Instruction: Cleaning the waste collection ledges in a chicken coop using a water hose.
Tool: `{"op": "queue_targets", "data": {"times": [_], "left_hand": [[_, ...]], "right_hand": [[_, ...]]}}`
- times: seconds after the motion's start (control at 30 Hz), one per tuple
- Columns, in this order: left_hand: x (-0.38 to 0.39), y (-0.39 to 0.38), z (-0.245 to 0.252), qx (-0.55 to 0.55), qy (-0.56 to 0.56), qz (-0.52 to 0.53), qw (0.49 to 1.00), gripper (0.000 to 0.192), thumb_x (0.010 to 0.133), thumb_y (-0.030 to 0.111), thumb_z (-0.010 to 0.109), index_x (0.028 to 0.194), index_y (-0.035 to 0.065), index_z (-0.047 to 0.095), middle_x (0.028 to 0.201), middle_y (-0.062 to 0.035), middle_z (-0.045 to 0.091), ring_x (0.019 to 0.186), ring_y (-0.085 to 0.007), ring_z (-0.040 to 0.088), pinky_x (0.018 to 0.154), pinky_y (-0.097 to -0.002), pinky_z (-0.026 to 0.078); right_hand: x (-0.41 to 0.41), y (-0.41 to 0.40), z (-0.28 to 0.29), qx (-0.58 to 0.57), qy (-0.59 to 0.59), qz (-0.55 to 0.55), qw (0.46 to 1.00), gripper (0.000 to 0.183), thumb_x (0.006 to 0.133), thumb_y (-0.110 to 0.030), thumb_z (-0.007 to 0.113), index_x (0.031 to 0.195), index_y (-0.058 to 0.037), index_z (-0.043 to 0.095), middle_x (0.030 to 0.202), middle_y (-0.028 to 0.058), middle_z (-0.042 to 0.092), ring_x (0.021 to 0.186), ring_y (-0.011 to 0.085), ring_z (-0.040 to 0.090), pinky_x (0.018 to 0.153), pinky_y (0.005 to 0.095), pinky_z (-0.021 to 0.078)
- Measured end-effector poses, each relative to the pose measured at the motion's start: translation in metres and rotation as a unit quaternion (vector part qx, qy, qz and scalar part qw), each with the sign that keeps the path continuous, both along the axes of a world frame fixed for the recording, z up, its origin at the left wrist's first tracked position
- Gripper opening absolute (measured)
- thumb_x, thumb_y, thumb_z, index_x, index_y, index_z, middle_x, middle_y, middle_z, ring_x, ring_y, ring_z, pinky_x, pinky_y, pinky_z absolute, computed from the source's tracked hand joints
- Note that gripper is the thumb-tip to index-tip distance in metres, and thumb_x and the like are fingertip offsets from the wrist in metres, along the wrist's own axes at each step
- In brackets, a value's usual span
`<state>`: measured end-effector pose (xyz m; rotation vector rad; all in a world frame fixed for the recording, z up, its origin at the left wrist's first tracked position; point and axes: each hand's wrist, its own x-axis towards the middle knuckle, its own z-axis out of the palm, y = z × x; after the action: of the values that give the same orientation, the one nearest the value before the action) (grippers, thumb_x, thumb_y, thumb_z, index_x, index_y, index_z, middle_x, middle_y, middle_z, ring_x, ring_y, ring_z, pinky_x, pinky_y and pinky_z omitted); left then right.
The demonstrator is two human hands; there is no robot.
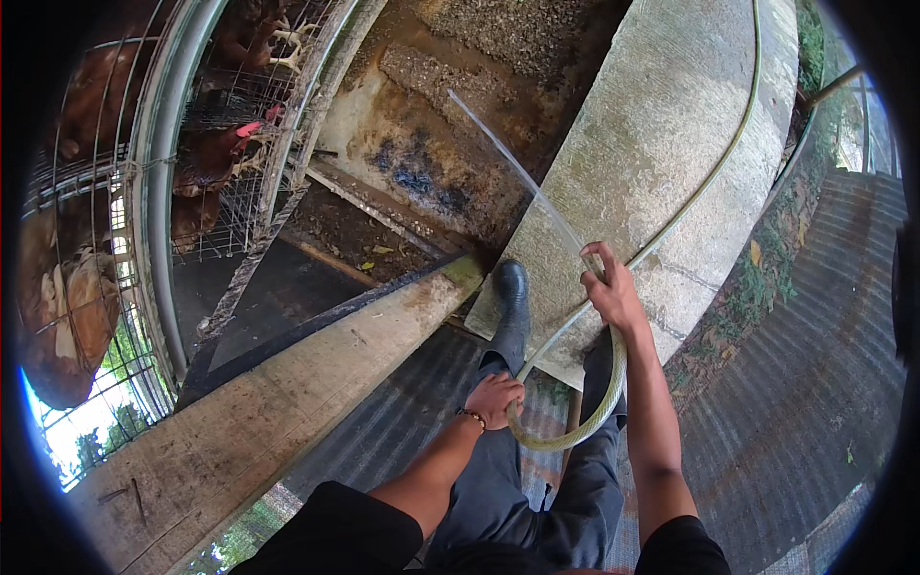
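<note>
A translucent braided garden hose [555, 443] loops between my hands in front of my legs. My right hand [617, 291] grips its outlet end, the fingers curled around the tip. From there a thin jet of water [528, 183] shoots up and left over the trough. My left hand [496, 402], with a beaded bracelet at the wrist, is closed around a lower stretch of hose near my knee. Wet brown droppings and dark stains cover the floor of the concrete trough [359, 129] beyond the walkway edge.
Brown hens [208, 162] stand in wire cages [115, 194] at left. A thick post [309, 374] slants in from lower left. My rubber boot [511, 295] rests on the concrete walkway [647, 136], where the hose trails away. Corrugated metal sheets [798, 374] stand at right.
</note>
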<state>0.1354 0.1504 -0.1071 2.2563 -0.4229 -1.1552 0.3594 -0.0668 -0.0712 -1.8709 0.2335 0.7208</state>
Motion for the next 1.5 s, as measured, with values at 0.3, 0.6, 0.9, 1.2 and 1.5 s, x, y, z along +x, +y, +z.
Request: {"op": "queue_targets", "data": {"times": [0.3, 0.6, 0.9, 1.2, 1.5], "left_hand": [[0.001, -0.001, 0.0, 0.001, 0.017, 0.0, 1.0, 0.011, 0.069, 0.019, 0.055, 0.077, 0.0125, 0.052, 0.085, 0.0041, 0.053, 0.086, -0.0174, 0.045, 0.076, -0.0325, 0.034], [0.0, 0.0, -0.001, 0.01, 0.016, -0.007, 1.0, 0.011, 0.069, 0.018, 0.055, 0.078, 0.0124, 0.053, 0.086, 0.0037, 0.053, 0.087, -0.0176, 0.045, 0.077, -0.0322, 0.034], [0.001, -0.001, 0.001, 0.007, 0.01, -0.01, 1.0, 0.011, 0.069, 0.018, 0.055, 0.078, 0.0124, 0.053, 0.086, 0.0033, 0.053, 0.088, -0.0177, 0.045, 0.078, -0.0324, 0.034], [-0.005, 0.001, -0.007, -0.004, 0.007, -0.003, 1.0, 0.014, 0.069, 0.024, 0.055, 0.076, 0.0128, 0.049, 0.081, 0.0026, 0.05, 0.087, -0.0171, 0.044, 0.076, -0.0319, 0.032], [-0.001, -0.002, -0.002, 0.002, 0.027, 0.006, 1.0, 0.01, 0.069, 0.018, 0.054, 0.077, 0.0119, 0.053, 0.087, 0.0025, 0.053, 0.087, -0.0183, 0.045, 0.078, -0.0333, 0.035]], "right_hand": [[0.006, 0.003, 0.01, -0.003, 0.019, 0.009, 1.0, 0.032, 0.07, -0.012, 0.046, 0.101, -0.0058, 0.045, 0.047, 0.0134, 0.044, 0.043, 0.0243, 0.048, 0.049, 0.0367, 0.0374], [0.01, 0.011, 0.015, -0.006, -0.024, 0.021, 0.999, 0.032, 0.069, -0.012, 0.047, 0.101, -0.006, 0.045, 0.051, 0.0177, 0.044, 0.05, 0.0285, 0.047, 0.054, 0.038, 0.0367], [0.013, 0.016, 0.026, 0.011, -0.054, 0.024, 0.998, 0.032, 0.068, -0.009, 0.046, 0.1, -0.0049, 0.044, 0.048, 0.0172, 0.041, 0.048, 0.0277, 0.045, 0.052, 0.0381, 0.0352], [0.016, 0.018, 0.029, 0.019, -0.052, 0.022, 0.998, 0.033, 0.069, -0.009, 0.045, 0.101, -0.0049, 0.044, 0.045, 0.01, 0.037, 0.044, 0.0198, 0.04, 0.048, 0.0346, 0.0319], [0.016, 0.017, 0.029, 0.027, -0.066, 0.023, 0.997, 0.033, 0.069, -0.009, 0.044, 0.102, -0.0056, 0.044, 0.045, 0.0049, 0.034, 0.043, 0.0136, 0.035, 0.045, 0.0316, 0.029]]}}
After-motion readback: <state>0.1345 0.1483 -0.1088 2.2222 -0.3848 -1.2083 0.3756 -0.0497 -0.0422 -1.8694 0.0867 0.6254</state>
